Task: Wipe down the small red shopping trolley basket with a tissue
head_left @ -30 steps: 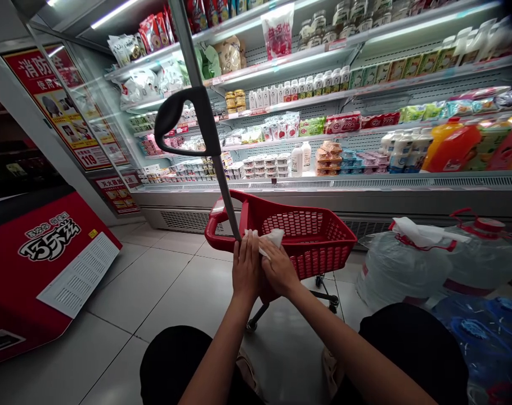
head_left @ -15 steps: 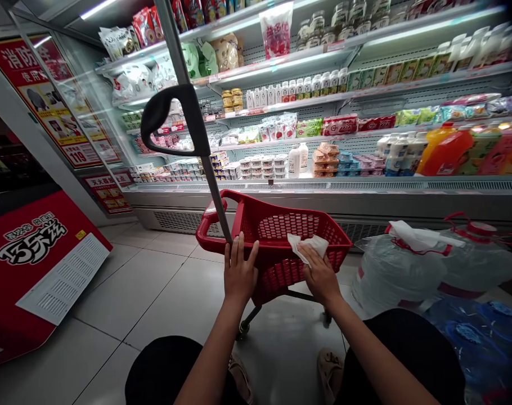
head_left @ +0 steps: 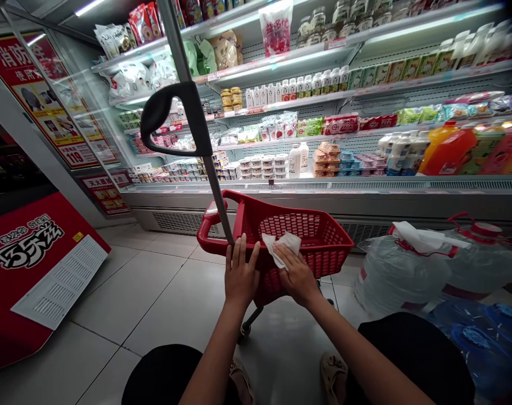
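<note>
A red plastic basket cart (head_left: pixel 323 253) with perforated walls stands in front of me, a grey pole with a black loop handle (head_left: pixel 192 121) rising at its left. My left hand (head_left: pixel 242 273) lies flat against the near side of the basket by the foot of the pole, fingers spread and nothing in it. With my right hand (head_left: pixel 296 273) I press a crumpled white cloth or tissue (head_left: pixel 281 247) against the near rim, around the middle of the cart. The fingers lie over the cloth, and part of it sticks out on both sides.
Behind the cart runs a refrigerated shelf unit (head_left: pixel 281 188) full of packaged goods. At the right stand wrapped water jugs (head_left: pixel 402 273) and blue-capped bottles (head_left: pixel 475 337). A red freezer box (head_left: pixel 45 270) fills the left side. Grey floor tiles (head_left: pixel 155 298) lie between.
My right hand and the white cloth have moved left along the near rim, closer to my left hand. My left hand stays at nearly the same spot on the cart.
</note>
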Demonstrator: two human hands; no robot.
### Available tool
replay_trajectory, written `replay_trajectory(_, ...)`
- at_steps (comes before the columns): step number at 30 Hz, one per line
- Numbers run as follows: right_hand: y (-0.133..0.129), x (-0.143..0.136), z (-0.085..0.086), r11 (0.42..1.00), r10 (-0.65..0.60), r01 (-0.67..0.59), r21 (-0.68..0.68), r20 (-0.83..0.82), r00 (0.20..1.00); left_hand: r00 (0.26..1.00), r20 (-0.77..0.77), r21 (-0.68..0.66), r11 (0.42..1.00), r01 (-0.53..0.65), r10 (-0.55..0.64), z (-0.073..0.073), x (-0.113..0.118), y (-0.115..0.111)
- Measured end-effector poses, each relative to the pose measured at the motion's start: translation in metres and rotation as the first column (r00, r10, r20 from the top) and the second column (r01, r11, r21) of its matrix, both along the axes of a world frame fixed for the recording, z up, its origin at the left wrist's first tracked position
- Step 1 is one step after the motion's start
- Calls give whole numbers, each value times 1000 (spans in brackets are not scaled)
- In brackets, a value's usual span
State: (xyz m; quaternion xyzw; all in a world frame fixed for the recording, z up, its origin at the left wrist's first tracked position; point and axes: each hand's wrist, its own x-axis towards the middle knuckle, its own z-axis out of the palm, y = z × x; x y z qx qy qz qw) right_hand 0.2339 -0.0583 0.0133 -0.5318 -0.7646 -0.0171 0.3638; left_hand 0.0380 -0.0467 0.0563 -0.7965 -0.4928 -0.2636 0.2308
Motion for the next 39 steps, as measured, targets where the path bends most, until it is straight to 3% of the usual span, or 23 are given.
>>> replay_trajectory(4,-4,62,-26,983,-178,180,-38,29,984,1000,-2,8,1000,5,-5,1,-3,-2)
replay_trajectory(7,-4,78,-33,961,-272,272,-59,-1,962,999,51,18,1000,-10,9,1,4,-2)
replay_trajectory(10,1,54,-24,961,-272,270,-62,-31,962,995,85,4,999,-46,46,-2,20,-1)
replay_trajectory(14,9,0,-2,996,-86,86,-30,-8,996,1000,20,-43,999,-18,19,-13,38,6)
replay_trajectory(16,11,-14,3,1000,-22,22,-10,9,1000,1000,10,-49,999,-19,19,-18,39,10)
replay_trajectory(20,13,5,-3,999,-35,36,-6,61,998,1000,-24,-55,998,17,-18,-19,29,12)
replay_trajectory(24,11,55,-24,983,-179,181,-16,65,982,998,-40,-52,998,36,-38,-16,26,8)
replay_trajectory(27,10,72,-31,957,-285,287,-39,41,958,999,-27,-51,999,18,-19,-18,32,5)
replay_trajectory(30,12,54,-27,954,-296,297,-47,26,955,1000,-18,-49,999,3,-4,-21,38,5)
replay_trajectory(35,11,-2,-8,992,-119,120,-29,55,991,999,-35,-27,1000,2,-3,-23,32,8)
replay_trajectory(39,5,9,-12,996,-76,81,-35,119,990,998,-54,-40,999,29,-31,-19,17,8)
